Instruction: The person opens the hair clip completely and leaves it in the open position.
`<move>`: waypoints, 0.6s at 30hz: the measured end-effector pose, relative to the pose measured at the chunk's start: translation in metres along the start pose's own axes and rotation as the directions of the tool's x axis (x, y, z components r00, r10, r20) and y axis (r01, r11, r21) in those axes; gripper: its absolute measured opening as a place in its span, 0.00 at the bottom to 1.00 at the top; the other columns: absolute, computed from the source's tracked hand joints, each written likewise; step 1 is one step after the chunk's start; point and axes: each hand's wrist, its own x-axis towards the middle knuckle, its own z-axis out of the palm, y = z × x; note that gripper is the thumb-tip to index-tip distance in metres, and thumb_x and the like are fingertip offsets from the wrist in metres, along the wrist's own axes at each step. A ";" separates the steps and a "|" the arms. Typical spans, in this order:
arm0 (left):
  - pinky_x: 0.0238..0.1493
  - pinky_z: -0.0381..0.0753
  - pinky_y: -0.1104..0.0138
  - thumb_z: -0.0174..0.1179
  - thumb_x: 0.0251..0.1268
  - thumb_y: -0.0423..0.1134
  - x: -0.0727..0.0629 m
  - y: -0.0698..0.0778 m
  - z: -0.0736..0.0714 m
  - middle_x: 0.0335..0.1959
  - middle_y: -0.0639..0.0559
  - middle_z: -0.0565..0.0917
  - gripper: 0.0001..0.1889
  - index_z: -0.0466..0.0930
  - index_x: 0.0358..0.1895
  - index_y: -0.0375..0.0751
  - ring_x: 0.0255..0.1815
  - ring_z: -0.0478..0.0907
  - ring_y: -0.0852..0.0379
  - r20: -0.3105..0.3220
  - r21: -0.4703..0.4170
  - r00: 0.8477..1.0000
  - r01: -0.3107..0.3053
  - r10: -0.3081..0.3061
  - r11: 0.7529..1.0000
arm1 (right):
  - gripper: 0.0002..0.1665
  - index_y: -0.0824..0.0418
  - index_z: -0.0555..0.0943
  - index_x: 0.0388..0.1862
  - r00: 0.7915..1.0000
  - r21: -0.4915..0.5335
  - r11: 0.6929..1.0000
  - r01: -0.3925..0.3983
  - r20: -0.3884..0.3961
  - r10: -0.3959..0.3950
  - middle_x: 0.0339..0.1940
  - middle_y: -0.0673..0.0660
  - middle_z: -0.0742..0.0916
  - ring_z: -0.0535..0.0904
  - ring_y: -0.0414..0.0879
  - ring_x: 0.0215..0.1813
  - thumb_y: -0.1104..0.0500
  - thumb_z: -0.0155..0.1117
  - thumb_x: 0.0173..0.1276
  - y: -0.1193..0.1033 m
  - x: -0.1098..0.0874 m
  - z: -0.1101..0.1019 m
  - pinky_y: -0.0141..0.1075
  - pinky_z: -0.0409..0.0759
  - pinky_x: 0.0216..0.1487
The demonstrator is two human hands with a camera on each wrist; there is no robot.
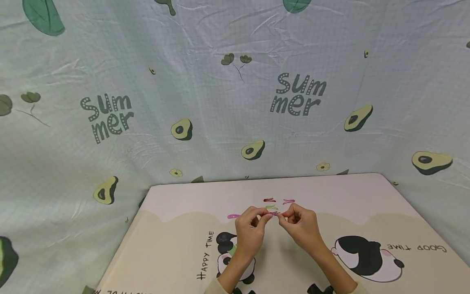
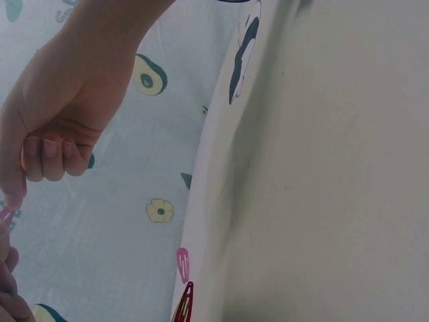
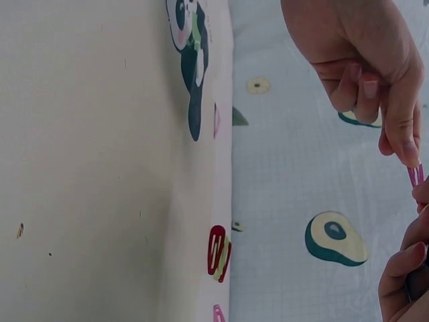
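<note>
A small pink snap hair clip [image 1: 274,213] is held between both hands above the table. My left hand [image 1: 250,230] pinches one end with thumb and forefinger. The other end is pinched by my right hand [image 1: 302,228]. In the right wrist view the pink hair clip [image 3: 415,176] spans the two sets of fingertips; its snap state is too small to tell. Just beyond the hands lie a red hair clip [image 1: 269,200], a green hair clip [image 1: 271,207] and a second pink hair clip [image 1: 289,201]. A magenta hair clip [image 1: 233,216] rests left of my left hand.
The table cover [image 1: 176,241] carries printed animals and lettering, including a panda [image 1: 224,261] by the left forearm and a black-and-white dog [image 1: 367,259] at right. A pale curtain [image 1: 213,102] with avocado prints hangs behind the table's far edge.
</note>
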 end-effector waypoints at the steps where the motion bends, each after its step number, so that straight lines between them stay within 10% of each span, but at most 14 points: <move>1: 0.19 0.66 0.76 0.71 0.64 0.40 0.000 0.000 0.000 0.26 0.53 0.84 0.06 0.90 0.37 0.42 0.21 0.63 0.70 -0.001 0.000 1.000 -0.001 0.001 1.000 | 0.15 0.59 0.79 0.22 1.000 -0.004 1.000 0.004 -0.002 -0.004 0.13 0.47 0.73 0.64 0.30 0.19 0.73 0.77 0.55 0.000 0.000 0.000 0.26 0.63 0.16; 18: 0.20 0.65 0.76 0.71 0.64 0.41 -0.001 -0.001 0.000 0.26 0.54 0.84 0.05 0.90 0.37 0.44 0.20 0.63 0.69 -0.005 0.003 1.000 0.011 -0.011 1.000 | 0.16 0.58 0.80 0.22 1.000 -0.033 0.999 0.027 -0.013 -0.027 0.13 0.47 0.73 0.64 0.30 0.19 0.72 0.78 0.55 0.000 -0.001 0.001 0.26 0.63 0.16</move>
